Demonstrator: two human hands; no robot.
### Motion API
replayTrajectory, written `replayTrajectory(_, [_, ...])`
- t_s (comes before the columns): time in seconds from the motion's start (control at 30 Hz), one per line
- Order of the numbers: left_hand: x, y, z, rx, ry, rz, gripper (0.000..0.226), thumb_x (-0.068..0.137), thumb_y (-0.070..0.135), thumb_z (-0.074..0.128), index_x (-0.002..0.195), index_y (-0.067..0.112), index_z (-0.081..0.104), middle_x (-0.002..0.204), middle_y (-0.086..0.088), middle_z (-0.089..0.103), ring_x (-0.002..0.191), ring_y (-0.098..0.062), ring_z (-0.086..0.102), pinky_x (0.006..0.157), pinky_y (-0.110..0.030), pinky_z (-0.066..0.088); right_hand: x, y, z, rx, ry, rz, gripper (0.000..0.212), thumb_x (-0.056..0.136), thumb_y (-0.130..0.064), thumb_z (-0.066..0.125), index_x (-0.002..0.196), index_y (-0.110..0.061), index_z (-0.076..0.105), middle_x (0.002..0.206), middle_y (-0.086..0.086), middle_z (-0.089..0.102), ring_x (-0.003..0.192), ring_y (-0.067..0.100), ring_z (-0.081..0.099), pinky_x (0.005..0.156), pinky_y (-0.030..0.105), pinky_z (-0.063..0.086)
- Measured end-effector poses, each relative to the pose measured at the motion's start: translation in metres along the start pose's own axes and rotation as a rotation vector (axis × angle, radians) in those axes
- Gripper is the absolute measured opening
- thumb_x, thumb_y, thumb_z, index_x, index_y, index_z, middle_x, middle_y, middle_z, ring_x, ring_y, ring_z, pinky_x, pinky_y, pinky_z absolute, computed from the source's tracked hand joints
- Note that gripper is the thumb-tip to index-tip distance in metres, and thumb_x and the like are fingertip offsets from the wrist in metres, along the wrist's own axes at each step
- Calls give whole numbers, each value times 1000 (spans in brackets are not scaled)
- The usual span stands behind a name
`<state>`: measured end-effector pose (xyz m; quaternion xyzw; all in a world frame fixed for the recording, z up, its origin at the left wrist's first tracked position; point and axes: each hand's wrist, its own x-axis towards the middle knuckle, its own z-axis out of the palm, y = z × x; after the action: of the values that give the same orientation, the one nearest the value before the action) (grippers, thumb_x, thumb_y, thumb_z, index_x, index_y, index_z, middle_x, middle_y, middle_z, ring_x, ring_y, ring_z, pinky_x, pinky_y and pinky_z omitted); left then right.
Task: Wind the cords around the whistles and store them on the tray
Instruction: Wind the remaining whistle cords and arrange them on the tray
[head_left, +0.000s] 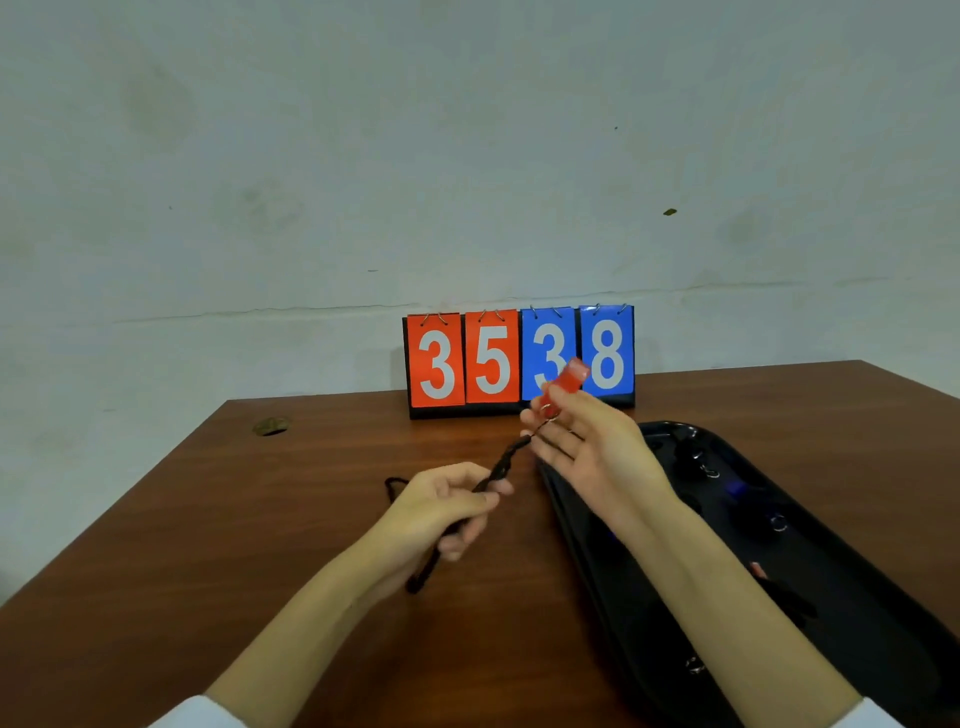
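Right hand (592, 441): raised above the tabletop (260, 519), thumb and forefinger pinching the lower end of the red whistle (566, 382), remaining fingers extended and relaxed. Left hand (441, 501): nearer and to the left, fingers curled, pinching the black cord (506, 457) partway along its length. The cord runs from a small metal ring (549, 411) at the whistle's base down to the left hand. Its slack hangs below that hand, and a loop lies on the tabletop just left of it. Assessment: the whistle appears to be light, rigid plastic, smooth and liable to twist in a two-finger pinch. It is best held across its flat sides, leaving the body free for the turns. The cord is soft and limp, will not hold a shape by itself, and needs steady tension from the left hand so the windings do not slip off. A black tray (670, 428) lies to the right, running from near to far. It carries several dark bundles, among them a blue whistle (736, 488) and metal rings, though details are too dark to confirm. The right forearm crosses over the tray's left rim. A flip scoreboard (488, 358) reading 35 and 38 stands at the far edge, directly behind the whistle and apparently not touching it. A round hole (270, 426) is set in the tabletop at far left. No obstruction is noted between the hands and the tray.
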<state>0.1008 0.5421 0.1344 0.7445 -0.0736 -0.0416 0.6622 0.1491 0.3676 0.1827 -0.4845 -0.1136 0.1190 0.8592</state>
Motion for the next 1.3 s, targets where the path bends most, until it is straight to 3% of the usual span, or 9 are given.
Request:
replayTrajectory(0.13, [5,-4,-19,-162,198,-55,18,91,12,54,95,-2,65,47,-2,35,36,-10,25,37,-22,20,5,-8,-13,104,58,-56,12,92,-19,55,94,-7,58,74,4,63,63,16,65,62,27,56])
replayTrajectory(0.27, [11,-15,-37,-241,553,-100,20,94,17,52,92,-2,61,46,0,35,36,-10,27,36,-21,22,10,-7,-24,-199,135,-86,16,94,-22,52,101,-8,52,70,2,48,41,4,33,40,16,33])
replayTrajectory(0.47, [12,-22,-62,-528,785,-155,43,98,42,40,77,6,54,41,2,39,32,-11,32,37,-19,26,10,-9,-34,-748,264,-263,24,92,-34,53,109,-17,54,69,0,50,55,5,44,52,16,34])
replayTrajectory(0.6, [13,-24,-65,-388,872,-145,25,97,24,46,88,6,61,59,-5,58,52,-18,55,51,-29,42,11,-17,-42,-757,354,-284,20,93,-32,52,106,-17,57,77,2,55,64,9,49,55,20,39])
replayTrajectory(0.77, [13,-17,-42,56,556,-162,42,74,-19,46,99,12,61,103,-12,65,83,-18,58,64,-27,47,10,-12,-38,-538,191,-126,13,94,-23,51,98,-13,58,68,4,61,49,9,53,46,17,42])
replayTrajectory(0.97, [0,1,-4,327,6,-14,71,65,-11,53,117,37,51,131,15,43,76,-12,58,55,-19,44,2,-3,-17,-466,-157,1,20,92,-26,53,104,-13,63,101,4,72,98,15,67,87,31,51])
replayTrajectory(1.13, [-5,5,23,-27,43,122,46,74,29,68,117,20,56,111,5,67,109,-7,60,95,-26,44,-8,8,-3,-665,-218,-128,23,85,-25,63,107,-20,67,96,-4,71,87,4,66,73,17,51])
replayTrajectory(1.23, [-7,7,28,-235,28,75,22,91,16,56,111,7,54,76,-7,62,72,-20,63,72,-27,51,-6,10,-3,-630,-172,-131,22,84,-26,64,105,-22,68,94,-4,72,88,4,67,75,19,50])
replayTrajectory(1.3, [-8,6,28,-246,5,35,18,96,18,46,103,4,55,63,-4,47,47,-13,40,44,-23,33,-2,8,-7,-522,-120,-102,20,85,-27,62,103,-22,68,94,-4,73,90,8,67,80,24,51])
